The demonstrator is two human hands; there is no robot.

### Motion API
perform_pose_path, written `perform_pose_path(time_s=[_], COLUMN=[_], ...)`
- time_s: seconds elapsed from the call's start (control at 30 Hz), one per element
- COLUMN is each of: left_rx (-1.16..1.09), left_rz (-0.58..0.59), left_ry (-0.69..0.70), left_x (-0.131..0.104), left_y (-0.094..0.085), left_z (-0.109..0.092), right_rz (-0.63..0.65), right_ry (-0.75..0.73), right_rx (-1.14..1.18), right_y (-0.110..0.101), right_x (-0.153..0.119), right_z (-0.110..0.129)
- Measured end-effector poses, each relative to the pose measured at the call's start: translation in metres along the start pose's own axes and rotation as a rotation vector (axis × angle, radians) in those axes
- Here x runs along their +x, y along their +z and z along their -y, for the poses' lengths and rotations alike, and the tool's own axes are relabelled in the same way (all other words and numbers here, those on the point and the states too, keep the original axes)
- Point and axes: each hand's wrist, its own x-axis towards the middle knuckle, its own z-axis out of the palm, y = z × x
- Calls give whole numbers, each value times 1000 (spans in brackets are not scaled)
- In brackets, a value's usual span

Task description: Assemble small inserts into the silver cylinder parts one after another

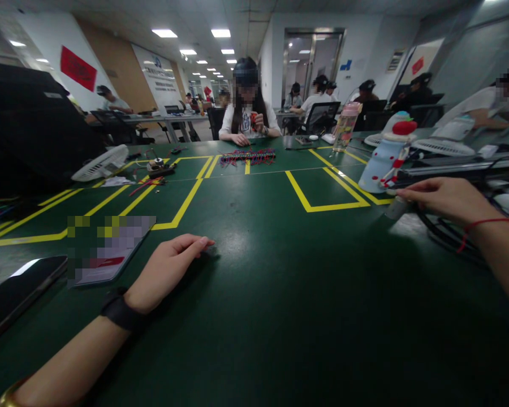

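Over the green table (pixel 254 294), my left hand (pixel 169 270) has its thumb and index finger pinched together on something small near the table surface, too small to make out. A grey phone (pixel 129 249) lies beyond its wrist to the left. At the right, my right hand (pixel 443 198) holds a small pale, translucent container (pixel 396 208) between thumb and fingertips. The container is close to the table, in front of a blue bottle (pixel 379 164) with a red top. Black cables lie beneath my right hand.
A black phone (pixel 21 294) lies at the left edge. Farther back are bundled wires (pixel 248 157), a pink-lidded bottle (pixel 346 127), a white fan (pixel 99 163) and a small device (pixel 159 167). Across the table sits a person (pixel 248 113). Black cables (pixel 436 229) lie at the right.
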Motion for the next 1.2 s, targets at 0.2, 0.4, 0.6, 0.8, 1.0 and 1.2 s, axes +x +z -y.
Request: perform_pose_path(time_s=[0.2, 0.4, 0.6, 0.8, 1.0, 1.2], left_rx=[-4, -5, 19, 24, 46, 112], left_rz=[5, 8, 11, 15, 13, 39], left_ry=[13, 24, 35, 46, 62, 261], left_x=[0, 1, 2, 2, 3, -11], left_y=[-1, -1, -1, 1, 1, 23], left_z=[4, 6, 4, 5, 5, -32], right_rz=[29, 165, -33, 268, 368, 524], right_ry=[38, -12, -285, -798, -1013, -825], right_rx=[24, 251, 260, 640, 666, 765], right_y=[-2, 1, 33, 79, 90, 99], right_x=[6, 6, -16, -119, -173, -170], right_z=[-7, -22, 6, 104, 133, 126])
